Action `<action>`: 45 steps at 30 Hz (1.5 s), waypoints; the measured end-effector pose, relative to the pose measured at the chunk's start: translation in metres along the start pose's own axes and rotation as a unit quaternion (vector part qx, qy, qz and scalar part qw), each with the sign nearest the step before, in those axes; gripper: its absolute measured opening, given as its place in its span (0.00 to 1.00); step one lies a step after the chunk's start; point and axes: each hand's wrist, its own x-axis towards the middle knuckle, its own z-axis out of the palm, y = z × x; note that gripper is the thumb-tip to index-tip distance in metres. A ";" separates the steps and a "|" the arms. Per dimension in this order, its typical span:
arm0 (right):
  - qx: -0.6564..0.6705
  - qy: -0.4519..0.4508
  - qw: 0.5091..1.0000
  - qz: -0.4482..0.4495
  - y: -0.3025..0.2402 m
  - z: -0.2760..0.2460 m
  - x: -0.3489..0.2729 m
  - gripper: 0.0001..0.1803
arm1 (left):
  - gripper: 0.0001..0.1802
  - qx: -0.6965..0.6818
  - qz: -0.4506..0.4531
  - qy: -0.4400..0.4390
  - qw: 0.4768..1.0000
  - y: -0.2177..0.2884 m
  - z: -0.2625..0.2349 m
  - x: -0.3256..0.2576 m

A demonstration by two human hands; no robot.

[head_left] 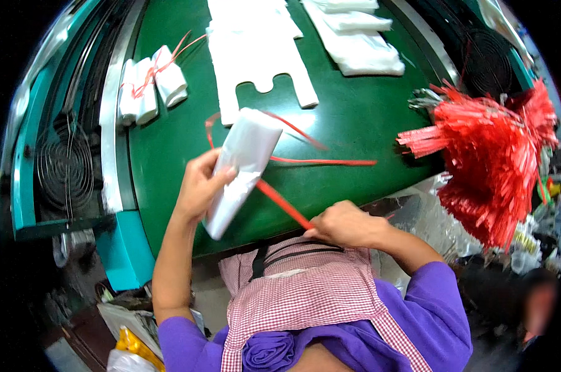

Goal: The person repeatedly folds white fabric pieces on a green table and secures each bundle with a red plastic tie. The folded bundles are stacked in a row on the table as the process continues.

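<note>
My left hand (198,183) grips a folded bundle of white plastic bags (242,162), held tilted above the green table (355,118). A red plastic tie (285,206) is looped around the bundle. My right hand (341,224) pinches one end of that tie near the table's front edge and holds it taut. The tie's other strand (324,162) trails across the table to the right.
A tied bundle of white bags (149,85) lies at the far left. Flat white bags (256,49) and a stack of them (358,37) lie at the back. A thick bunch of red ties (494,167) hangs at the right. Teal machine frame with wire fan guard (63,167) stands left.
</note>
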 end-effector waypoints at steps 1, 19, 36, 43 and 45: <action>-0.014 0.040 0.999 -0.006 0.002 -0.011 -0.004 0.23 | 0.19 0.086 0.020 0.030 0.996 0.004 0.001 0.008; 0.350 0.305 0.886 0.000 0.080 -0.110 0.042 0.17 | 0.17 -0.106 -0.033 -0.012 0.994 -0.012 0.007 -0.004; 0.340 0.015 0.940 -0.009 0.042 -0.050 0.064 0.12 | 0.23 -0.143 -0.063 -0.200 0.967 0.006 0.014 -0.019; 0.397 -0.022 0.910 -0.116 0.035 -0.047 0.069 0.23 | 0.21 -0.182 -0.067 -0.215 0.957 0.004 0.025 -0.017; 0.318 0.028 0.947 -0.049 0.026 -0.046 0.056 0.15 | 0.21 -0.163 -0.071 -0.221 0.959 0.005 0.022 -0.017</action>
